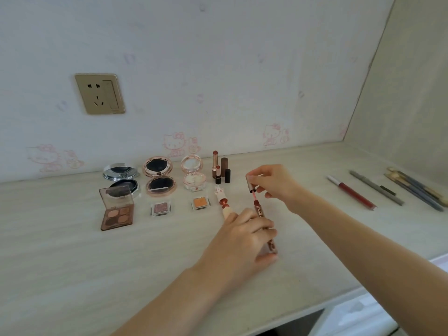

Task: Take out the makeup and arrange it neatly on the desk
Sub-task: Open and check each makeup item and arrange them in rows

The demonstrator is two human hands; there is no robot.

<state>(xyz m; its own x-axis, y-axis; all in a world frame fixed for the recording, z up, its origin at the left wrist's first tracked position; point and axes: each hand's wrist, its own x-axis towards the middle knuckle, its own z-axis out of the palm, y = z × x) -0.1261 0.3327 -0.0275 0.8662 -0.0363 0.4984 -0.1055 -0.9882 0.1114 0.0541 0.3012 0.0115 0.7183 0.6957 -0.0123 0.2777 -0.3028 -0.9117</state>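
My left hand [244, 238] grips a dark red lip gloss tube [259, 209] lying on the pale desk [72, 263]. My right hand [274, 183] pinches its brown cap [250, 184], pulled a little way off, with the thin wand showing between cap and tube. Beside it lies an opened cat-shaped lipstick [222, 200]. Behind stand two opened lipsticks [215, 166] with their caps. Open compacts, a silver one [122, 178], a pink-rimmed one [158, 175] and a pale one [194, 173], line the back. A four-pan eyeshadow palette [116, 209] stands open at the left.
Two small single eyeshadow pans [160, 209] [200, 203] sit in the front row. At the right lie a red lip gloss [351, 192], a grey pencil [375, 187] and several more pencils [414, 190]. A wall socket [100, 93] is on the back wall. The desk's edge runs along the lower right.
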